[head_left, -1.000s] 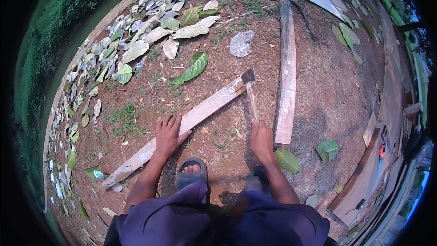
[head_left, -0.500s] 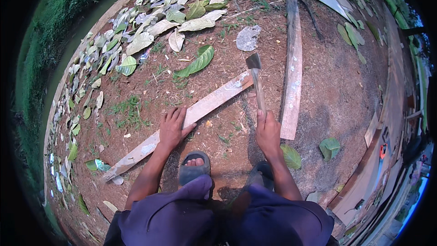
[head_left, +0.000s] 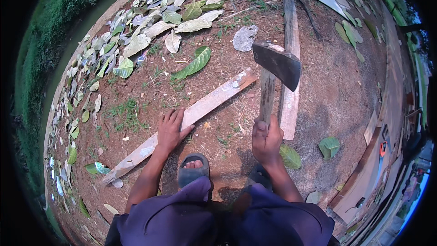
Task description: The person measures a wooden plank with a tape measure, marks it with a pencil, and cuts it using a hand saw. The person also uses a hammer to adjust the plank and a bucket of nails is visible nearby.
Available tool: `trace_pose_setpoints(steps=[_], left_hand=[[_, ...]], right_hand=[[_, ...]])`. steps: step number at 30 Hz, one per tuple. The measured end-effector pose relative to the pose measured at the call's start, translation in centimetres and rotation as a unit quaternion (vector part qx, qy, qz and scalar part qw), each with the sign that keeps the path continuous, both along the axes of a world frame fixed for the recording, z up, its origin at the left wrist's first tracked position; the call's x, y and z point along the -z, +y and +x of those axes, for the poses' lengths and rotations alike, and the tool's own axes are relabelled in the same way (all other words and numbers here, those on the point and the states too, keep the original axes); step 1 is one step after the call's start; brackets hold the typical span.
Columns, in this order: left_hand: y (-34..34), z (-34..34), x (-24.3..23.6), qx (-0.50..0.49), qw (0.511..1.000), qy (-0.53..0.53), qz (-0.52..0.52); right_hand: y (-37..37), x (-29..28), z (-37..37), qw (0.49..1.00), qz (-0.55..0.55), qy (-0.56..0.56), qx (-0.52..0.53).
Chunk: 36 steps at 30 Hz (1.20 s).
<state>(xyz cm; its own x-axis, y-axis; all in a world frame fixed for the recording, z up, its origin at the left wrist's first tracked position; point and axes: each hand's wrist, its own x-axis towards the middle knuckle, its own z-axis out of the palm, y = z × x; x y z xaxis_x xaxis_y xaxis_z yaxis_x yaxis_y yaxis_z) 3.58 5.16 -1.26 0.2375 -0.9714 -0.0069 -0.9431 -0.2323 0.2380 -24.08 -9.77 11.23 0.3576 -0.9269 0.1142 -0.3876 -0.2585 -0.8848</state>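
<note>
My right hand (head_left: pixel 267 140) is closed around the wooden handle of a hatchet (head_left: pixel 267 91). Raised off the ground, its dark metal head has the wide blade toward the right. A pale wooden plank (head_left: pixel 211 103) lies slantwise on the dirt, running from near left to far right. My left hand (head_left: pixel 170 130) grips the middle of this plank, fingers over it and thumb spread along the near edge. The plank's far right end shows a bare orange-brown patch, just left of the hatchet handle.
A long narrow board (head_left: pixel 290 109) lies to the right, partly hidden behind the hatchet head. Leaves (head_left: pixel 136 45) cover the ground at the far left. An orange-handled saw (head_left: pixel 381 150) rests on boards at the right. My sandalled left foot (head_left: pixel 193 169) is close behind the plank.
The hatchet has risen from the plank's far end toward me and slightly right, its head now appearing larger. My left hand and the plank stay together in nearly the same place.
</note>
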Motion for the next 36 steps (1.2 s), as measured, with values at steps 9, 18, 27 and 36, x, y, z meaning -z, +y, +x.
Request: trace_pose_setpoints(steps=[9,18,27,36], left_hand=[[-0.2,0.1,0.7,0.015,1.000,0.000,-0.011],[-0.7,1.2,-1.4,-0.043,0.984,0.170,0.026],[-4.6,6.5,-4.3,-0.039,0.980,0.196,-0.008],[-4.1,6.8,-2.2,-0.120,0.983,0.140,0.025]], right_hand=[[-1.2,6.5,-3.0,0.956,0.141,0.247,0.068],[-1.7,4.2,-4.2,0.943,0.292,-0.076,0.143],[0.2,6.1,-5.6,0.949,0.292,-0.030,0.115],[1.5,7.4,-6.1,0.969,0.220,0.067,0.094]])
